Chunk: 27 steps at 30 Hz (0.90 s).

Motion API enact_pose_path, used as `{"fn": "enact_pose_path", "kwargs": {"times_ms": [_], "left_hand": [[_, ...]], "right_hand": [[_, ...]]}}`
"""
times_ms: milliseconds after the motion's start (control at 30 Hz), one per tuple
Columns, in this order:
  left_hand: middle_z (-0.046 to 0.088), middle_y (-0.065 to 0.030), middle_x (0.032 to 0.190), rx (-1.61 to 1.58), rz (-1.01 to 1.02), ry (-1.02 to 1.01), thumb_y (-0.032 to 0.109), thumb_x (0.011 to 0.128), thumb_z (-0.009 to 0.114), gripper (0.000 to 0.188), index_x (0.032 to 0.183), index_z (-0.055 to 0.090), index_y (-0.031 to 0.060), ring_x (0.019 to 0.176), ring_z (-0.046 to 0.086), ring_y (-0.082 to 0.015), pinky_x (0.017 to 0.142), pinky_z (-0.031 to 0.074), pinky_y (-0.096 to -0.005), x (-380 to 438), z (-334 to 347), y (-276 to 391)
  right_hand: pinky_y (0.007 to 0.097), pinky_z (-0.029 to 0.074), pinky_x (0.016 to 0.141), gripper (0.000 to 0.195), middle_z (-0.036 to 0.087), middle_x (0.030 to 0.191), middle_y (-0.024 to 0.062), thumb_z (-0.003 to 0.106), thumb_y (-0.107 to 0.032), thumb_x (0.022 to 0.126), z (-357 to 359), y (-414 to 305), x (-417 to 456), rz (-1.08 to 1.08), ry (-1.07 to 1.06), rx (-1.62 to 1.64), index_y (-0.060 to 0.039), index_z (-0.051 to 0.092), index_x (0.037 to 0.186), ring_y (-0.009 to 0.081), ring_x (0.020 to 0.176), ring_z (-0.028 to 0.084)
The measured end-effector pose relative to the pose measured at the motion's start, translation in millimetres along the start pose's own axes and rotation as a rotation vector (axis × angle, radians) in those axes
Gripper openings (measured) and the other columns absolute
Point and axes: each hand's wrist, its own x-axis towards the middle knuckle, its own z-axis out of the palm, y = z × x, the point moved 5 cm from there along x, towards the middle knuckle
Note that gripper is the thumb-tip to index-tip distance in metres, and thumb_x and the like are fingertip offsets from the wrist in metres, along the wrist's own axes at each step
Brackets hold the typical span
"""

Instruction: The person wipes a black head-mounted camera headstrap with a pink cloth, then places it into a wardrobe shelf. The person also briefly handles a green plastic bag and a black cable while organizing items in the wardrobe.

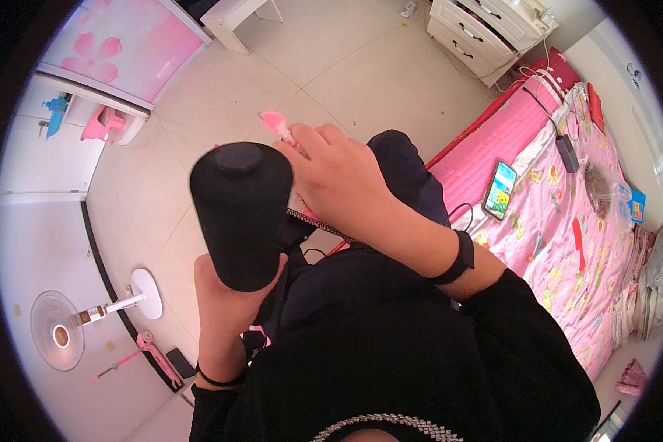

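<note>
A matte black cylindrical object [242, 218], perhaps a bottle or a device housing, rises in front of my body with a round raised knob on its top end. My left hand [221, 284] grips it from below and behind; most of those fingers are hidden by it. Bunched in my right hand [331, 168] is a pink-and-white fluffy cloth [276, 126] with a dark stitched hem, held against the cylinder's right side. The fingertips of that hand are partly hidden in the cloth.
To the right, a bed [552, 237] bears a lit smartphone [499, 190], a black power adapter [567, 153] and cables. A standing fan [58, 331] and a pink scooter [154, 353] are at left. A white drawer cabinet [475, 38] and a white bench [232, 22] stand farther off.
</note>
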Motion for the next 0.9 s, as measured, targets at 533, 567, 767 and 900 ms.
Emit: {"fn": "enact_pose_path", "kwargs": {"times_ms": [533,567,767,900], "left_hand": [[0.075,-0.0078,0.107,0.006,-0.04,-0.088,-0.003,0.075,0.076,0.033,0.108,0.07,-0.0024,0.086,0.066,-0.0141,0.079,0.053,-0.0303,-1,-8,-3],[0.075,-0.0078,0.106,-0.007,-0.031,-0.069,-0.004,0.075,0.076,0.035,0.109,0.07,-0.0027,0.087,0.066,-0.0139,0.079,0.053,-0.0299,-1,-9,-3],[0.074,-0.0101,0.108,-0.046,0.003,-0.037,-0.005,0.075,0.076,0.038,0.112,0.068,-0.003,0.097,0.067,-0.0169,0.087,0.053,-0.033,-3,-16,-5],[0.065,-0.0141,0.079,-0.056,0.271,0.021,0.005,0.061,0.078,0.031,0.087,0.063,-0.0025,0.072,0.065,-0.0294,0.066,0.05,-0.033,-1,-14,-1]], "right_hand": [[0.04,0.053,0.074,0.021,0.065,0.09,0.0078,0.068,-0.019,0.077,19,-13,7,-0.247,-0.218,0.004,-0.0084,0.065,0.095,0.0267,0.087,0.064],[0.0402,0.052,0.078,0.021,0.064,0.094,0.0075,0.067,-0.019,0.078,16,-13,4,-0.238,-0.201,0.023,-0.0085,0.065,0.096,0.0267,0.09,0.063],[0.0387,0.046,0.099,0.029,0.062,0.115,0.0089,0.063,-0.012,0.081,-8,-17,-3,-0.229,-0.065,0.225,-0.0064,0.064,0.109,0.0275,0.112,0.057],[0.0377,0.049,0.094,0.032,0.061,0.116,0.0082,0.063,-0.013,0.081,-16,-20,-4,-0.19,-0.03,0.158,-0.0068,0.064,0.112,0.0272,0.107,0.059]]}}
